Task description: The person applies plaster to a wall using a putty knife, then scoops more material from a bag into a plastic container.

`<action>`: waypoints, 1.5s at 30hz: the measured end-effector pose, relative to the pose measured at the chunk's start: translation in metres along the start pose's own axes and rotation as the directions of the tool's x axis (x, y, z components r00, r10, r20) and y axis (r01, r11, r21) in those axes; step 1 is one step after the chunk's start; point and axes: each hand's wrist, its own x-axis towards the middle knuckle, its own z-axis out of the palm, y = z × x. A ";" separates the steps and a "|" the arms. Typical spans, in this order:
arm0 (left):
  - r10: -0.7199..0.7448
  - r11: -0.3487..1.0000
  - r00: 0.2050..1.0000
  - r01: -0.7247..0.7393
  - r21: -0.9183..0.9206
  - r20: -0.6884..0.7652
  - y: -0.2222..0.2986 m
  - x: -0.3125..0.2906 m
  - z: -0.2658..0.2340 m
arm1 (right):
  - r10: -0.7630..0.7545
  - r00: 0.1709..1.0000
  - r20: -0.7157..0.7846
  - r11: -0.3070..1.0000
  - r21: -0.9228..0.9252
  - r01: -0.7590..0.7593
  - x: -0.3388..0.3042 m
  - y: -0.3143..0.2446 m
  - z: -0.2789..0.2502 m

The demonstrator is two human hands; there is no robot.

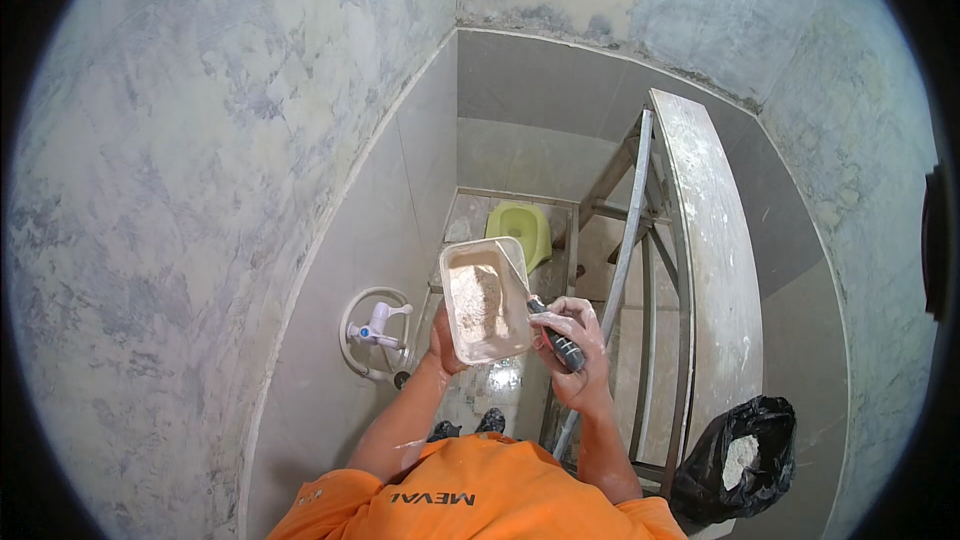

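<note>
Tub (492, 351) is resting in left grip (446, 344), mix (476, 300) remaining inside; right grip (584, 348) is clasping scraper (568, 351) at 4 o'clock. Wall (200, 220) at 10 o'clock is looking patchy, likely unfinished.

I'm standing in a small, unfinished bathroom: yellow-green squat toilet (520, 223) mid-frame, wall tap (377, 328) lower left, patchy plastered wall (220, 120) upper left.

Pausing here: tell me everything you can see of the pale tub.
The pale tub is rectangular with rounded corners, open-topped, with sloping walls smeared inside; it looks like plastic. A lumpy off-white mix covers much of its bottom. It is held above the floor, opening up, its lower-left side in the left grip. The blade of a black-handled scraper overlaps its right side; contact is unclear.
</note>
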 end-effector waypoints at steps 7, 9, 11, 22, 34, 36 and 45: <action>-0.043 0.996 0.998 0.039 0.079 0.041 -0.005 0.010 0.010 | -0.091 0.993 0.071 0.992 -0.078 0.097 0.012 -0.013 0.002; -0.031 0.990 0.999 0.025 0.136 0.039 -0.010 0.011 0.016 | -0.121 0.987 0.101 0.976 -0.169 0.137 0.013 -0.007 0.005; -0.051 0.991 0.996 0.042 0.124 0.070 -0.013 0.014 0.018 | -0.103 0.989 0.102 0.980 -0.161 0.118 0.013 -0.007 0.007; -0.175 0.959 0.953 0.223 0.178 -0.248 0.003 -0.013 -0.009 | -0.044 0.999 0.019 0.999 -0.013 0.044 -0.001 0.018 -0.010; -0.397 0.885 0.909 0.416 0.209 -0.126 0.037 -0.036 -0.048 | 0.041 0.999 0.026 0.999 0.033 -0.042 -0.032 0.040 0.021; -0.402 0.874 0.903 0.428 0.230 -0.154 0.038 -0.036 -0.047 | 0.155 0.987 -0.053 0.911 0.394 -0.122 -0.035 0.052 0.035; -0.293 0.939 0.942 0.316 0.138 -0.162 -0.010 -0.034 -0.024 | 0.521 0.853 -0.028 0.710 0.569 -0.415 -0.056 0.058 0.019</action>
